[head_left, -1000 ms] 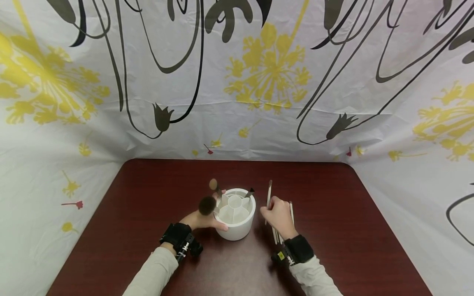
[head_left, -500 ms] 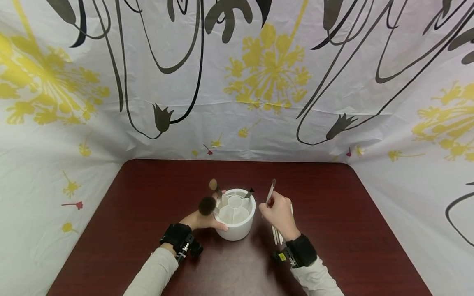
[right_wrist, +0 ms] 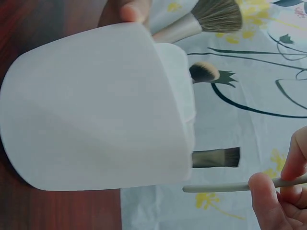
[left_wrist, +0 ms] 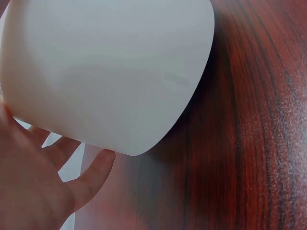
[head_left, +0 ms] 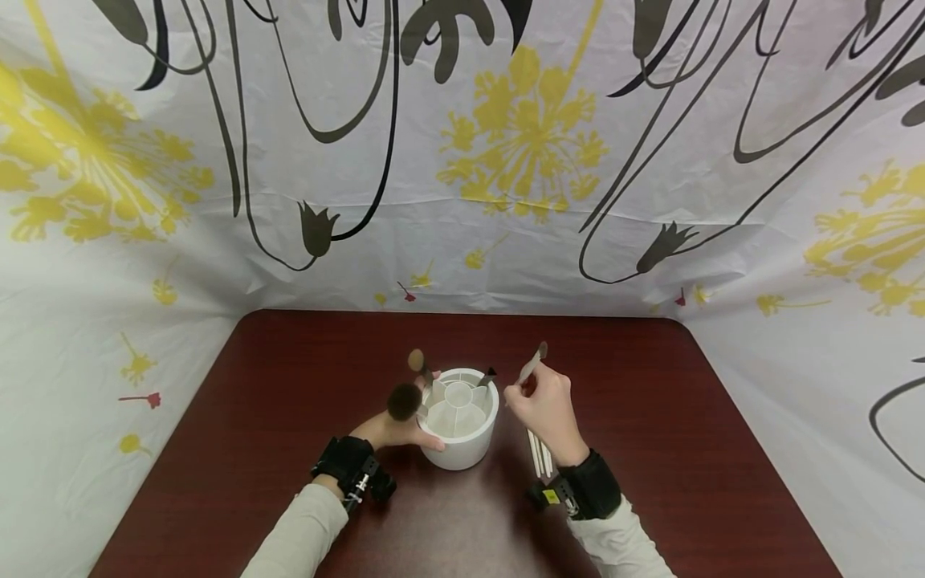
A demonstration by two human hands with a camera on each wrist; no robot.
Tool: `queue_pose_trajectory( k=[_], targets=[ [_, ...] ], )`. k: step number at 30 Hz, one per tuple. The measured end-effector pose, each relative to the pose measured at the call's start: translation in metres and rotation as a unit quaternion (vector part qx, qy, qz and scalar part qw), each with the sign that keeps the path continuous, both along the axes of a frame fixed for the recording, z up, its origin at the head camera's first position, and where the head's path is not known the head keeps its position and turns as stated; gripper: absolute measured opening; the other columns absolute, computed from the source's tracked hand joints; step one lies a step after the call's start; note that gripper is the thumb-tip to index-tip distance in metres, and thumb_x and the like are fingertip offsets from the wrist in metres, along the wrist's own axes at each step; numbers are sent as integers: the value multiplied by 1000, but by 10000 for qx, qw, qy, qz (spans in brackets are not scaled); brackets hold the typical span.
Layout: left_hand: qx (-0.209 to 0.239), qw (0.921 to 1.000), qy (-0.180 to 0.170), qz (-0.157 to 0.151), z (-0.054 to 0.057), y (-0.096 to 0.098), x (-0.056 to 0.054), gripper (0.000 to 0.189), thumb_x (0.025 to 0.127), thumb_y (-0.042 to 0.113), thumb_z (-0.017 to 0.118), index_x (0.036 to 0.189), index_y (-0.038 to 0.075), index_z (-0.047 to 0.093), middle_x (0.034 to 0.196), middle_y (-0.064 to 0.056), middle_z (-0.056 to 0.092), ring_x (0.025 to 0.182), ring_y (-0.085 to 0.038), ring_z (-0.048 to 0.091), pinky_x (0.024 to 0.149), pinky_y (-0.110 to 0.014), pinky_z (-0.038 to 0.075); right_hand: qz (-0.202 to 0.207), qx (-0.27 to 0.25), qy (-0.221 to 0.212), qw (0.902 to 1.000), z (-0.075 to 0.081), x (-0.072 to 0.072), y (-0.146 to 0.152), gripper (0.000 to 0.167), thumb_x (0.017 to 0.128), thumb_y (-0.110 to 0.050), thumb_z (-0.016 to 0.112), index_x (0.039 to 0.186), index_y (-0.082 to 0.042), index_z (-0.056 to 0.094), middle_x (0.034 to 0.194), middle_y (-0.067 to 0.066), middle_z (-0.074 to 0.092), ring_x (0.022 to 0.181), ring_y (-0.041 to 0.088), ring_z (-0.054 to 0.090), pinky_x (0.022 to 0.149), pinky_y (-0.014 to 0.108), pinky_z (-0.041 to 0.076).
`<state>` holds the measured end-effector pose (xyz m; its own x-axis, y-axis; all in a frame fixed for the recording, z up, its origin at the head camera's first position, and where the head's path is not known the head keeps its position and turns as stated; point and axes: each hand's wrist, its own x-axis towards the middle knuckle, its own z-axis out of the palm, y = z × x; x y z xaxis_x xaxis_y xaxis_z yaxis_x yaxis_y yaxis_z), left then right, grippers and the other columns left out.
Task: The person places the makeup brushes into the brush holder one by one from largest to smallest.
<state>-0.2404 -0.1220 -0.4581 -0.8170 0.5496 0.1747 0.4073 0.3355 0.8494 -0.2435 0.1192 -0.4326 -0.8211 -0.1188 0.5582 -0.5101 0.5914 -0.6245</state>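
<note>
A white round makeup brush holder (head_left: 462,454) with inner dividers stands on the table. My left hand (head_left: 390,431) grips its left side, thumb at the front and the other fingers behind. Three brushes stand in it: a large fluffy one (right_wrist: 218,17), a small rounded one (right_wrist: 205,72) and a flat dark-tipped one (right_wrist: 216,158). To the right of the holder, my right hand (head_left: 547,406) pinches a makeup brush (head_left: 531,368), head up and tilted. In the right wrist view that brush's pale handle end (right_wrist: 216,188) points at the holder's rim.
Several pale-handled brushes (head_left: 539,456) lie on the dark red wooden table (head_left: 650,433), partly beneath my right hand and forearm. A white cloth (head_left: 462,265) with yellow and grey flower prints hangs behind the table's far edge.
My right hand has lifted the brush slightly up and away from the others, and its head has tipped to the right. My left hand and the holder have stayed still.
</note>
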Motion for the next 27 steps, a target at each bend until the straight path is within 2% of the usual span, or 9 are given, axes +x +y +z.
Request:
queue_pose_trajectory(
  k=[4,11,14,20,27],
  targets=[
    [22,9999,-103,17,0,0,0,95,60,-7,76,131,-17,15,134,-39,25,124,-49,25,100,-60,19,5,-66,142,9999,6,0,-1,18,69,3,56,66,-13,49,54,-9,46,46,5,38,47,21,34],
    [68,9998,181,-96,-2,-1,-1,94,58,-7,77,128,-19,15,131,-41,26,121,-50,28,97,-61,21,193,-255,298,9990,11,-1,-4,17,73,3,56,72,-13,53,61,-8,53,51,3,45,51,22,39],
    [61,9998,184,-88,-2,-1,-1,94,58,-7,77,129,-19,16,131,-40,26,121,-49,28,98,-61,21,212,-295,334,9988,12,-1,-5,16,74,3,56,74,-12,54,63,-6,54,53,5,45,52,22,39],
    [87,9999,-72,-33,0,0,1,96,60,-7,77,131,-17,14,134,-39,24,124,-48,25,100,-60,19,71,-351,62,9993,11,-2,-8,11,74,0,56,74,-10,56,64,-3,58,53,5,49,51,22,42],
    [79,10000,11,-56,0,0,1,96,59,-8,77,130,-18,15,134,-38,25,124,-47,26,100,-58,20,48,-382,-216,9990,9,-2,-10,8,75,-1,57,76,-9,58,65,-2,59,55,6,51,52,23,43]
  ],
)
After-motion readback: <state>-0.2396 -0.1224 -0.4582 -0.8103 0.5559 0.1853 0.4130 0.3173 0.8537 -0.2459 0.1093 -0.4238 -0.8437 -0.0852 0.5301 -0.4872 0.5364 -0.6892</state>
